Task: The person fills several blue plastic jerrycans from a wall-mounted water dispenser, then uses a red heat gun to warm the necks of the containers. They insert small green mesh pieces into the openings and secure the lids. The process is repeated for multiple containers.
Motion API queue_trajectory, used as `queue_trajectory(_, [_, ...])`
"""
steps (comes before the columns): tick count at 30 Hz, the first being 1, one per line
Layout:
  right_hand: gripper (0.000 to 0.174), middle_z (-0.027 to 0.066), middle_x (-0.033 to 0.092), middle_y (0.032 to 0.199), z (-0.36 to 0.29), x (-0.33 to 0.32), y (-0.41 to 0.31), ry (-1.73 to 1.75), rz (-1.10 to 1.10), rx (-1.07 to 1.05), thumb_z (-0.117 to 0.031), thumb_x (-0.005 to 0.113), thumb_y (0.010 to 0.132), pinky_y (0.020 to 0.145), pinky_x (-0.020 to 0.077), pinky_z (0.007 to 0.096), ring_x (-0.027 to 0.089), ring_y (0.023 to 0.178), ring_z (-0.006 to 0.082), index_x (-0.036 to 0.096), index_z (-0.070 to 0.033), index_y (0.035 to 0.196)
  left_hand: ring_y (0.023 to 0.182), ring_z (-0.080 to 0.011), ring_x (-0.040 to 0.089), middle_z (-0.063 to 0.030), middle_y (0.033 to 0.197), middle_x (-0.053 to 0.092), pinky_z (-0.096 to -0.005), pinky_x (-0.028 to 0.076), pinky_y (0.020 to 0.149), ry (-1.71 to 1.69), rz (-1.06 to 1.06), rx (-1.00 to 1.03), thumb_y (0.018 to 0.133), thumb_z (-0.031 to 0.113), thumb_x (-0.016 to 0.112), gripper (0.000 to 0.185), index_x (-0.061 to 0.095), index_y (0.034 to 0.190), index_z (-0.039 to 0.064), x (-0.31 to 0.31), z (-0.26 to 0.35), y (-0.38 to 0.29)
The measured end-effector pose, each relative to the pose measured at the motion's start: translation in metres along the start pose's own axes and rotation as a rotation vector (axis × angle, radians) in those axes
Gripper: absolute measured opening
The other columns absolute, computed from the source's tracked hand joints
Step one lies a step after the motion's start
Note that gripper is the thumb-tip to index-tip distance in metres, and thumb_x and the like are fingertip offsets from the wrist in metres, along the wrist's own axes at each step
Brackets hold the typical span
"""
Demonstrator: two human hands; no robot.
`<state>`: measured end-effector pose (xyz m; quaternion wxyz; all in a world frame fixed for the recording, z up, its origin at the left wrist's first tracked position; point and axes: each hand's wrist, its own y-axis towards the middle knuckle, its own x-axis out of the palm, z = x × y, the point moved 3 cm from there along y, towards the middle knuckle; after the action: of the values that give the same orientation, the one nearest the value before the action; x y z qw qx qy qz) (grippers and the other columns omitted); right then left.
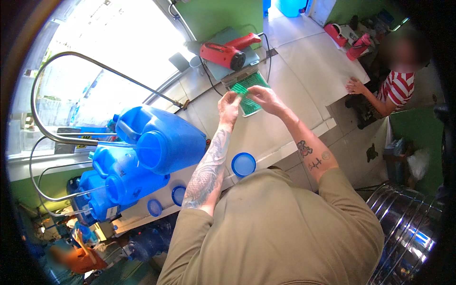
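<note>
My left hand (229, 107) and my right hand (265, 99) meet over a white basket (252, 113). Between their fingertips they grip a small bunch of flat green plastic strips (239, 88). More green strips (259, 80) fill the basket below. A red hair dryer or heat gun (224, 54) lies just past the basket, on a grey box or tray (218, 72). Left of my left forearm stands a big blue plastic jug (178, 135) with a wide open mouth. A round blue lid (243, 164) rests on the tiled counter close to my body.
Curved metal pipes (32, 96) send water into the blue jugs (123, 171) at left. Two more blue lids (154, 207) lie near the counter edge. One person in a striped shirt (397, 89) rests a hand on the counter; another in orange (85, 262) is at lower left.
</note>
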<state>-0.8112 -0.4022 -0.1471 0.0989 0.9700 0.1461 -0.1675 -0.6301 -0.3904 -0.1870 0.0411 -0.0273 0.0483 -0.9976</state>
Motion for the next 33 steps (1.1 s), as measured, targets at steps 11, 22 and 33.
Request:
queue_trajectory(11, [0.038,0.0146,0.051,0.136,0.022,0.008,-0.017,-0.78,0.22,-0.249,-0.02,0.07,0.084,0.113,0.0301,0.0474,0.043,0.133,0.032,0.063,-0.009,0.119,0.089,-0.0097,0.062,0.0012,0.096,0.067,-0.0275,0.048,0.078,-0.035,0.161,-0.147,0.094,0.015,0.066,0.008,0.066,0.098,0.008,-0.069,-0.009,-0.083])
queue_trajectory(22, [0.03,0.014,0.064,0.101,0.01,0.041,0.026,-0.939,0.063,-0.147,-0.032,0.071,0.081,0.1,0.0372,0.0465,0.055,0.107,0.0297,0.071,-0.004,0.091,0.089,-0.0092,0.063,0.0018,0.094,0.067,-0.0273,0.049,0.078,-0.058,0.165,-0.201,0.095,0.014,0.065,0.005,0.064,0.095,0.01,-0.086,-0.033,-0.156])
queue_trajectory(33, [0.035,0.0115,0.062,0.105,0.038,-0.038,-0.009,-0.814,0.298,0.203,-0.029,0.072,0.084,0.087,0.0481,0.0459,0.06,0.103,0.0309,0.06,-0.012,0.113,0.089,-0.0093,0.063,0.0013,0.095,0.068,-0.0271,0.05,0.079,-0.102,0.151,-0.201,0.096,0.014,0.065,0.005,0.064,0.096,0.01,-0.093,-0.04,-0.175])
